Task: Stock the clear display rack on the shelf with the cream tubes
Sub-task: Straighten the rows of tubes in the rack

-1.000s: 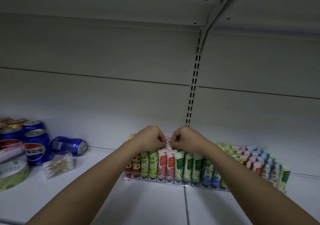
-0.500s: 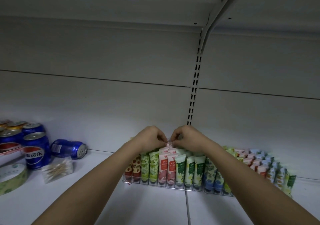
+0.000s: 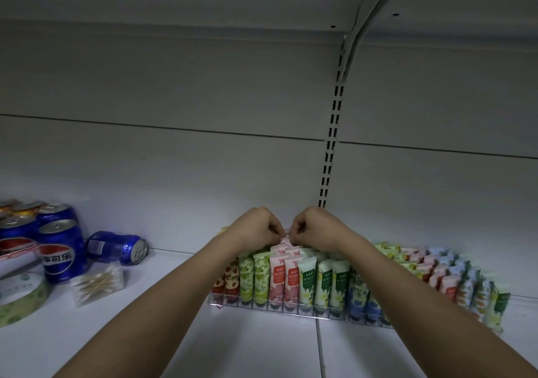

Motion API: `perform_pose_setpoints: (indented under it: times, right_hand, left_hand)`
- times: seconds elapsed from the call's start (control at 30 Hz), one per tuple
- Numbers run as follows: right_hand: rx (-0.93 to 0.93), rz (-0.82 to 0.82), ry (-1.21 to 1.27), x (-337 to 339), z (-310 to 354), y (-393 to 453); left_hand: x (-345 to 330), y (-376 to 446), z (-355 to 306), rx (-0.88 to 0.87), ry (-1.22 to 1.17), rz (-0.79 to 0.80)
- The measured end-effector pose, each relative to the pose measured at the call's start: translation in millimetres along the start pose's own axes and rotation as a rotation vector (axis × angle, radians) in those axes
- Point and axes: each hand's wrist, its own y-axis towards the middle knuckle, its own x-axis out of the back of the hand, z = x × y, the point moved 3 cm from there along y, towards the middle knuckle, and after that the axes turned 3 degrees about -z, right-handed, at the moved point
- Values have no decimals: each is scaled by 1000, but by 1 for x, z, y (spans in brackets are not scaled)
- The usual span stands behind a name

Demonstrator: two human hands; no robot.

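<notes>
Head view: your left hand [image 3: 256,227] and right hand [image 3: 313,227] meet knuckle to knuckle over the back of the clear display rack [image 3: 279,309], which sits on the shelf [image 3: 262,348] at about 6 o'clock of the frame. Both sets of fingers are curled tight and seem to pinch the crimped top of a pink cream tube [image 3: 283,239] in the rear rows; the contact itself is small and partly hidden, so read that as probable. The front row of cream tubes [image 3: 291,280] stands upright and tightly packed, red, green, pink, pale green, then blue toward 3 o'clock.

Risks, as judgement:
- Pressing the pink cream tube into a full row could tip its neighbours forward, domino fashion; the rack's front lip looks low.
- Your forearms cross over the front row; dropping your wrists would brush those tops.
- A second rack of tubes [image 3: 436,276] at 4 o'clock lies just beside the first; a sideways shove could slide one into the other.
- The Pepsi cans [image 3: 58,249], one tipped can [image 3: 116,246] and the tape roll [image 3: 20,296] at 9 o'clock are well apart, low concern.
</notes>
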Motion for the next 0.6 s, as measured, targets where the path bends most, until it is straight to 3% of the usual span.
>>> perform_pose_setpoints:
  times: [0.13,0.27,0.6]
  right_hand:
    - [11,8,15,2,1,-2]
    - [28,-96,37,13,-1,0]
    - [52,-47,-152,7,-8,5]
  left_hand:
    - [2,0,1,7,-40,-15]
    - [12,2,7,44,-97,-155]
    - [4,5,11,29,0,-80]
